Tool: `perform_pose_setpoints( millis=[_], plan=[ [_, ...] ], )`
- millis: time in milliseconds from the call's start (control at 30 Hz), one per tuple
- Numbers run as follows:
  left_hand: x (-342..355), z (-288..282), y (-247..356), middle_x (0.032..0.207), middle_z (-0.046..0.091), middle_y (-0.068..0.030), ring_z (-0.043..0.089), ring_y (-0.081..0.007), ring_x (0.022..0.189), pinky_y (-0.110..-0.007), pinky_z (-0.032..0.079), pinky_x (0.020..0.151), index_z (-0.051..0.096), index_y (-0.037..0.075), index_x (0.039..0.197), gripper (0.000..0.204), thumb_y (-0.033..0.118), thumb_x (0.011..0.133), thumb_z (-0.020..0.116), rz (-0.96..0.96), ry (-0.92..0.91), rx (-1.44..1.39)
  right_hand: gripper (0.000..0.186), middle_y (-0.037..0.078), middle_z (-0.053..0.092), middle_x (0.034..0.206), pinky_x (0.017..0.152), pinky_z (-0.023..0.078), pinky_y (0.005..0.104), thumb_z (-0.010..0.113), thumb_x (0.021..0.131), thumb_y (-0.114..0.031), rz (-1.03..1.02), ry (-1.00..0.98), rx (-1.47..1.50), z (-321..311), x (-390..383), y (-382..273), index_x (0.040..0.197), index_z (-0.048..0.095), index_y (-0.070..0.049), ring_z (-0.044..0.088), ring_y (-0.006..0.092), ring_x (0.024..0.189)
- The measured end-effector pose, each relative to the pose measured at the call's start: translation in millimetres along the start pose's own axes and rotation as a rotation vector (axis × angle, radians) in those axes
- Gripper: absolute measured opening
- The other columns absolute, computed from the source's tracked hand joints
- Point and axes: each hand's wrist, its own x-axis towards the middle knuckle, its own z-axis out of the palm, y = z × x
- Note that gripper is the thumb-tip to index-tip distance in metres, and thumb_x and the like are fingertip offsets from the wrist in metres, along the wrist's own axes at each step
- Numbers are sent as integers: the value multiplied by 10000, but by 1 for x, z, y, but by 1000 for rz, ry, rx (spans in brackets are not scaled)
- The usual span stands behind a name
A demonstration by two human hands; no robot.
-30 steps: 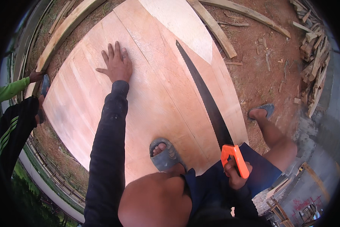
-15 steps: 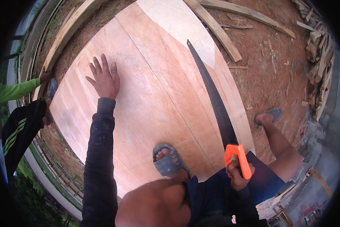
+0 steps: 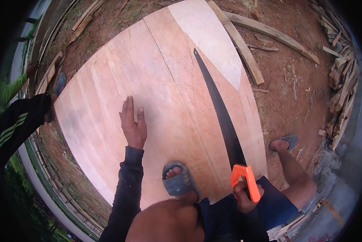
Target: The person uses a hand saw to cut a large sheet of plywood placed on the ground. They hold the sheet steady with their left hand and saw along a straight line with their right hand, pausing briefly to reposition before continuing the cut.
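Observation:
My right hand grips the orange handle of a handsaw. The saw's long dark blade points away from me over a large plywood sheet, its teeth on the left side. Over the middle of the sheet is my left hand, fingers stretched out and holding nothing; a shadow lies beside it, and whether it touches the wood I cannot tell. One of my feet, in a grey sandal, stands on the sheet. A dark seam line runs lengthwise along the plywood, and a paler patch covers its far right part.
Beyond the sheet, timber planks lie on reddish dirt. A pile of wood scraps is at the far right. At the left edge stands another person in a green sleeve and dark striped trousers. My other foot rests on the dirt.
My left hand has moved right and nearer to me, its fingers drawn closer together. The saw stays in my right hand. The other person's arm has shifted away from the near plank, which has moved leftward.

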Motion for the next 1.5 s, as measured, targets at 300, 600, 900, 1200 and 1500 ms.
perform_pose_setpoints(
  millis=[300, 600, 900, 1200, 1500],
  plan=[
    [-46, -6, 18, 1438, 525, -228, 491, -342, 1359, -402, 390, 1115, 480, -17, 1433, 459, 106, 1001, 572, -46, -64, -172, 85, 71, 577, 560, 462, 416, 264, 578, 735, 47, -6, 182, 285, 7, 15, -15, 802, 614, 85, 514, 123, 452],
    [-52, 5, 35, 1462, 503, -216, 441, -387, 1389, -506, 267, 1180, 457, -5, 1449, 496, 134, 991, 586, -41, -137, -99, 58, 55, 608, 581, 518, 469, 276, 630, 738, -32, 99, 95, 119, -1, 4, -15, 728, 622, 24, 580, 153, 483],
    [-57, -7, 43, 1551, 375, -218, 291, -434, 1461, -707, 165, 1128, 419, 65, 1495, 645, 428, 983, 567, -2, -254, 8, 112, 30, 562, 611, 411, 380, 246, 670, 902, -154, 301, -117, 281, 4, 0, 6, 870, 612, -63, 487, 94, 468],
    [-39, -28, 34, 1613, 241, -228, 146, -468, 1499, -788, 110, 1077, 335, 123, 1549, 732, 553, 979, 494, -95, -136, 147, 138, 21, 552, 608, 420, 371, 246, 654, 879, -87, 263, 3, 203, 24, 13, 17, 768, 575, -64, 491, 94, 475],
    [-44, 1, -17, 1636, 248, -147, 162, -379, 1520, -793, 89, 1077, 324, 175, 1560, 701, 574, 994, 434, -78, -76, 450, 138, 18, 548, 609, 436, 383, 254, 650, 871, -67, 204, -25, 177, 34, 25, 4, 755, 577, -58, 497, 97, 486]
  ],
)
